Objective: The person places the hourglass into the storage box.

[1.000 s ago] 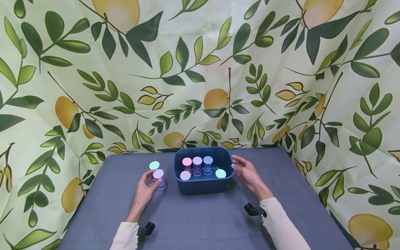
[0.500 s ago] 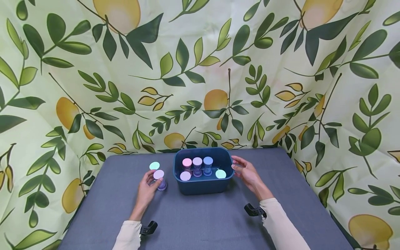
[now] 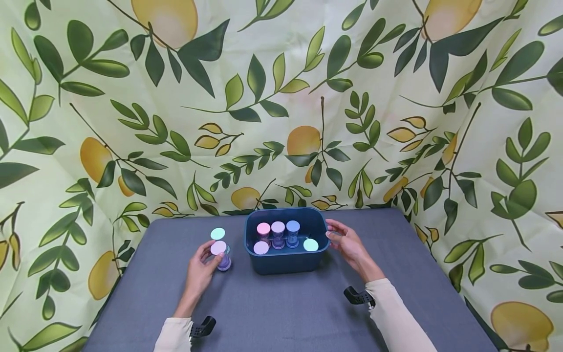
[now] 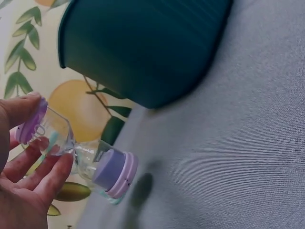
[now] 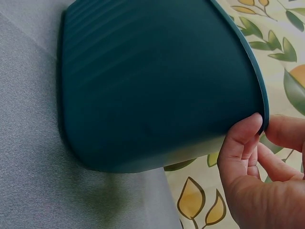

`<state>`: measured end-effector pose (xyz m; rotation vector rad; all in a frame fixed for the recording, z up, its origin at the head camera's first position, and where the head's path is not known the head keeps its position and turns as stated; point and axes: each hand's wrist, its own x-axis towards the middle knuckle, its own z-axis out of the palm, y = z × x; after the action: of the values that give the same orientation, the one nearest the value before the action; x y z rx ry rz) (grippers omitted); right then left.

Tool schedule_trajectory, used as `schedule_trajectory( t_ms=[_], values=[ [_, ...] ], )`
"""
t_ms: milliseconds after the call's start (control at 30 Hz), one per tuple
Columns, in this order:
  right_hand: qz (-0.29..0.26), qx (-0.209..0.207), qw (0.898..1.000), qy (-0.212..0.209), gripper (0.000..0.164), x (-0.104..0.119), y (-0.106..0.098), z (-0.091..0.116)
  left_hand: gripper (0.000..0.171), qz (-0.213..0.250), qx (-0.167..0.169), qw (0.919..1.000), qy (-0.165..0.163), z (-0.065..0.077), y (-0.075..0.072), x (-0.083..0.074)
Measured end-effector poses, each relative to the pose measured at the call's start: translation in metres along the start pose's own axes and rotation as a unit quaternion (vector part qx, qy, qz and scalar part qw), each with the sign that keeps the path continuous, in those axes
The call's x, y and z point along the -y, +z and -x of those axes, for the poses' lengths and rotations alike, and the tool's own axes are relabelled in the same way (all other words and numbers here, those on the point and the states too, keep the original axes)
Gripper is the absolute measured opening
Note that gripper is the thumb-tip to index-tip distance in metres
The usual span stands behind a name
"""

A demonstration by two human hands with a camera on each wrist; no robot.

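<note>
My left hand (image 3: 199,274) pinches an hourglass sand timer (image 3: 218,248) with light purple caps, left of the bin. In the left wrist view the thumb presses its upper cap, fingers lie along the clear glass, and purple sand (image 4: 109,169) fills the lower end. The timer is tilted there, its lower cap close over the table near its shadow. Just behind it stands a mint-green-capped sand timer (image 3: 217,233), partly hidden. My right hand (image 3: 349,248) pinches the right rim of a dark blue-teal bin (image 3: 286,266), thumb outside in the right wrist view (image 5: 245,129).
Inside the bin are several sand timers: pink-capped (image 3: 263,228), light purple (image 3: 278,227) and blue (image 3: 292,226) upright in a row, with a lavender cap (image 3: 261,248) and a mint cap (image 3: 310,244) nearer the front wall. A grey cloth (image 3: 281,313) covers the table; patterned fabric hangs behind.
The left hand and its purple sand timer have shifted slightly left over the last half second, covering more of the green timer's lower part. The right hand and bin stay put.
</note>
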<state>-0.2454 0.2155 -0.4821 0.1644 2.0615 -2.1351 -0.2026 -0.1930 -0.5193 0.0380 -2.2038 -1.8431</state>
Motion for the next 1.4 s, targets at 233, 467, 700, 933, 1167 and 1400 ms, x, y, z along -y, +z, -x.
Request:
schedule_trajectory(
  t_ms=[233, 467, 700, 933, 1167, 1400],
  values=[
    [-0.003, -0.002, 1.0, 0.002, 0.046, 0.001, 0.0, 0.001, 0.05, -0.02, -0.009, 0.9998, 0.002, 0.004, -0.007, -0.013],
    [-0.003, -0.007, 1.0, 0.005, 0.046, 0.0, 0.0, 0.001, 0.05, -0.024, -0.009, 0.9995, 0.017, 0.004, -0.013, -0.029],
    [0.002, -0.002, 1.0, 0.0, 0.047, 0.001, -0.001, 0.002, 0.049, -0.034, -0.008, 0.9982, 0.05, 0.0, -0.018, -0.052],
    [0.005, 0.0, 1.0, -0.003, 0.047, 0.001, -0.001, 0.001, 0.05, -0.037, 0.0, 0.9967, 0.073, -0.006, -0.018, -0.07],
    [0.002, -0.008, 1.0, 0.004, 0.045, 0.003, -0.002, 0.002, 0.051, -0.04, 0.019, 0.9963, 0.074, -0.012, -0.011, -0.083],
    [0.011, -0.009, 1.0, 0.003, 0.046, 0.002, 0.0, 0.002, 0.054, -0.038, 0.052, 0.9955, 0.069, -0.018, 0.001, -0.102]
  ],
)
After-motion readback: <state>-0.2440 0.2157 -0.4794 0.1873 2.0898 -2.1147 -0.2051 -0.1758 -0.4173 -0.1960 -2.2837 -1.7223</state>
